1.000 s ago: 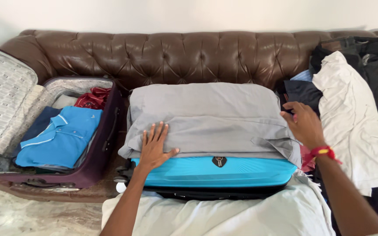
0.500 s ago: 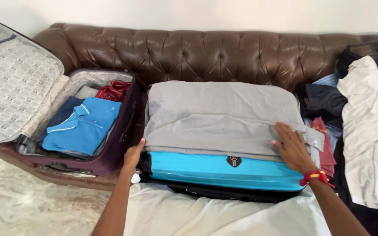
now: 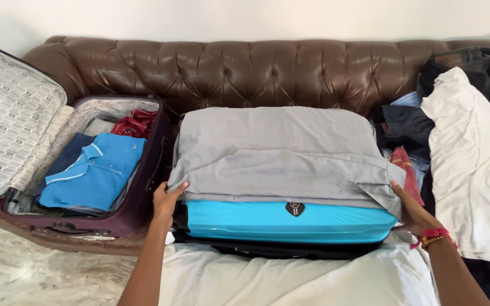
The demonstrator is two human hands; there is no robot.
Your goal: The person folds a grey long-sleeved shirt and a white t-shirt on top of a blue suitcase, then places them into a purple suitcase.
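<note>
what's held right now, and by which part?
The folded grey shirt lying on the blue suitcase. Left hand grips its near-left edge; right hand its near-right corner, fingers partly hidden beneath.

Even, soft daylight; sharp picture with slight wide-angle stretch at the edges.
Light falls from above and in front, leaving small white glints on the tufted brown leather sofa (image 3: 256,68) and a mild sheen on the turquoise hard-shell suitcase (image 3: 290,222). Shadows are faint, deepest under the folded grey garment (image 3: 273,153) and in the dark clothes at right. The white shirt (image 3: 472,153) is bright but keeps its folds. No motion blur shows.
</note>
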